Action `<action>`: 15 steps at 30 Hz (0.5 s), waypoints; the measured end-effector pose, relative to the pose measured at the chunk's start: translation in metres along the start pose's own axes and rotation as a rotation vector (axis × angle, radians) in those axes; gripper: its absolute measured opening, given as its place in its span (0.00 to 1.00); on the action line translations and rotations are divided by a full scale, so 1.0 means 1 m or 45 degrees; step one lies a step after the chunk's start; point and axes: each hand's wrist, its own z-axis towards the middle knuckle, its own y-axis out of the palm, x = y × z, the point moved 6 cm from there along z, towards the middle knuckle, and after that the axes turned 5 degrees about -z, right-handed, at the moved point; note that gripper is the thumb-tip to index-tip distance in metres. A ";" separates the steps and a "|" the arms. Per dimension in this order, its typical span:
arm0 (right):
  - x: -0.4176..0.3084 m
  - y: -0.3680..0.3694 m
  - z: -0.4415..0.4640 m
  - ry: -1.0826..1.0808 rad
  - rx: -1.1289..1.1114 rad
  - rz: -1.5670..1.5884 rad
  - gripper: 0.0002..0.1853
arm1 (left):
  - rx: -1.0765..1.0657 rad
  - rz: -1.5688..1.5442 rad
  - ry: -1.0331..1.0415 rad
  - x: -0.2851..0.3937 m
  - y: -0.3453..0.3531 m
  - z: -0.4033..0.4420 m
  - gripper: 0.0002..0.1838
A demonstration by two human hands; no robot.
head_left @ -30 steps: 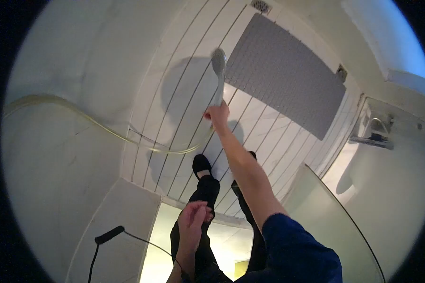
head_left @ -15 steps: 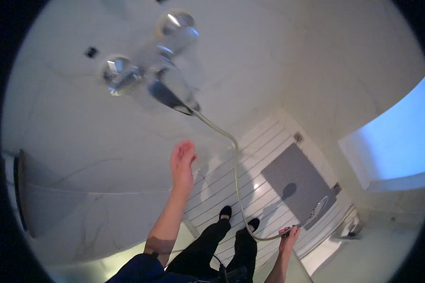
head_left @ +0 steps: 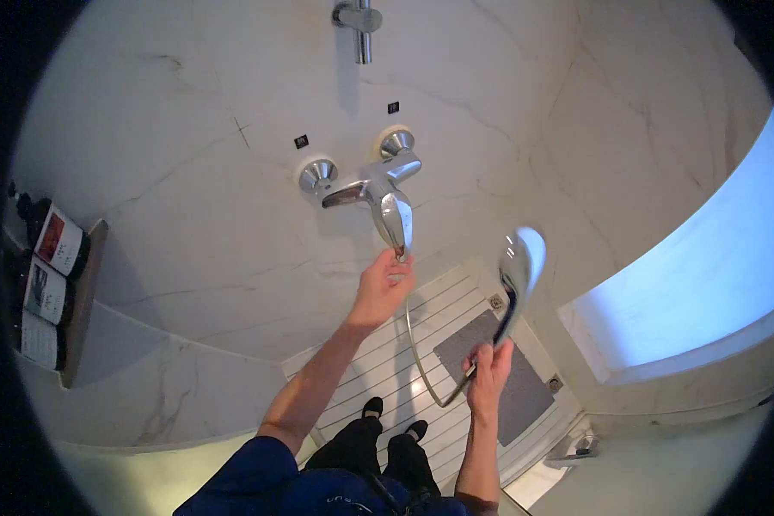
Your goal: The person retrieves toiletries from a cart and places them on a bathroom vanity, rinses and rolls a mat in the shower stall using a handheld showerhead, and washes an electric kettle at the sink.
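A chrome shower mixer tap [head_left: 378, 185] is fixed to the marbled wall in front of me. My left hand [head_left: 383, 291] reaches up to its lower tip, with thumb and fingers closed around the end. Lower right, my right hand [head_left: 488, 374] grips the handle of a chrome hand shower [head_left: 522, 258], its head raised and slightly blurred. From below my left hand, a thin shower hose [head_left: 420, 365] hangs in a loop and runs up to the handle in my right hand.
Several labelled bottles [head_left: 47, 292] stand on a wall shelf [head_left: 82, 318] at the left. Below are a slatted white floor [head_left: 387, 370], a grey mat [head_left: 520, 400] and my feet. A bright window [head_left: 679, 292] lies right; a chrome rail [head_left: 363, 43] is above.
My left hand has moved up to the mixer's tip and closed on it. The right hand has lifted the hand shower upward. The view has tilted toward the wall.
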 end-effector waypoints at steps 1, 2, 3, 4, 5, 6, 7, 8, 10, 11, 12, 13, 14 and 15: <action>-0.019 0.020 0.010 -0.022 -0.065 -0.010 0.10 | 0.009 0.157 0.048 0.007 -0.008 -0.006 0.16; -0.034 0.042 0.018 -0.050 -0.151 0.043 0.10 | 0.021 0.318 0.093 0.012 -0.017 -0.011 0.15; -0.047 0.060 0.024 -0.074 -0.235 0.095 0.11 | 0.056 0.262 0.075 0.012 -0.029 -0.017 0.14; -0.057 0.074 0.029 -0.056 -0.299 0.127 0.10 | 0.088 0.207 0.061 0.010 -0.042 -0.020 0.13; -0.068 0.088 0.036 -0.040 -0.358 0.158 0.09 | 0.115 0.151 0.048 0.008 -0.054 -0.022 0.13; -0.081 0.097 0.044 -0.068 -0.322 0.123 0.10 | 0.105 0.095 -0.002 0.003 -0.064 -0.024 0.12; -0.087 0.101 0.051 -0.102 -0.285 0.144 0.10 | 0.099 0.037 -0.049 -0.002 -0.074 -0.027 0.11; -0.091 0.105 0.058 -0.139 -0.252 0.165 0.11 | 0.093 -0.021 -0.094 -0.006 -0.084 -0.030 0.10; -0.088 0.107 0.061 -0.115 -0.169 0.162 0.11 | 0.067 0.012 -0.163 -0.018 -0.098 -0.037 0.09; -0.086 0.111 0.051 -0.070 -0.249 0.009 0.10 | 0.055 0.025 -0.185 -0.021 -0.101 -0.038 0.09; -0.081 0.111 0.038 -0.037 -0.332 -0.146 0.10 | 0.056 0.042 -0.147 -0.018 -0.102 -0.038 0.08; -0.078 0.111 0.031 -0.013 -0.411 -0.302 0.10 | 0.060 0.059 -0.099 -0.009 -0.102 -0.037 0.08; -0.069 0.106 0.029 -0.090 -0.428 -0.361 0.09 | 0.061 0.079 -0.056 0.000 -0.101 -0.033 0.08; -0.065 0.106 0.028 -0.147 -0.440 -0.415 0.09 | 0.076 0.052 -0.080 0.004 -0.100 -0.028 0.08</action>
